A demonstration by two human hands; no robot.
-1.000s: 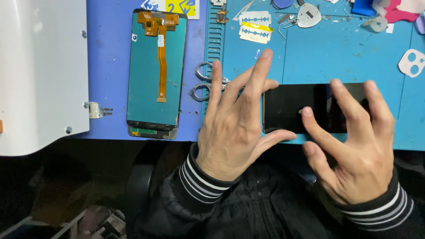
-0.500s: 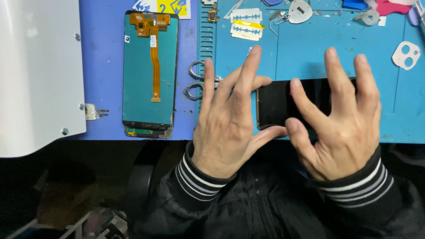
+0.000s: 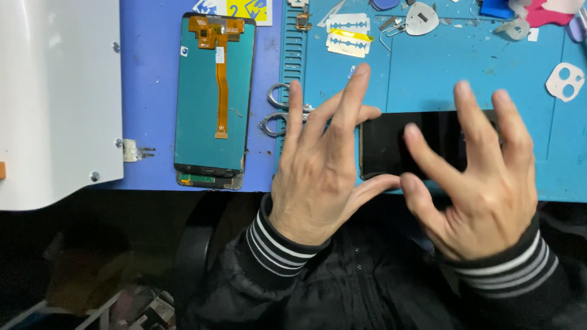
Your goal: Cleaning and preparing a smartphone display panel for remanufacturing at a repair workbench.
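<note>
Both hands are spreading wide over the black phone screen panel (image 3: 391, 143), neither closing on it: the left hand (image 3: 321, 177) is resting its thumb along the panel's near left corner with the fingers fanned out past its left end, while the right hand (image 3: 483, 183) is arching above the right half, fingers splayed and slightly blurred, so I cannot tell whether its tips are touching the glass. The panel is lying flat on the light blue repair mat (image 3: 428, 79), just by the near edge of the bench. Compared with a second ago, the right hand is sitting further to the left over the panel, covering more of it, and the left hand is keeping its place at the left end; the panel itself is lying where it was. That suggests the hands are settling and pressing rather than lifting. Left of the mat, on the darker blue bench surface, a teal display assembly (image 3: 214, 98) with an orange flex cable (image 3: 220, 79) is lying face down, with scissors (image 3: 278, 113) just beside it. Razor blades (image 3: 347, 33) are lying near the far edge.
</note>
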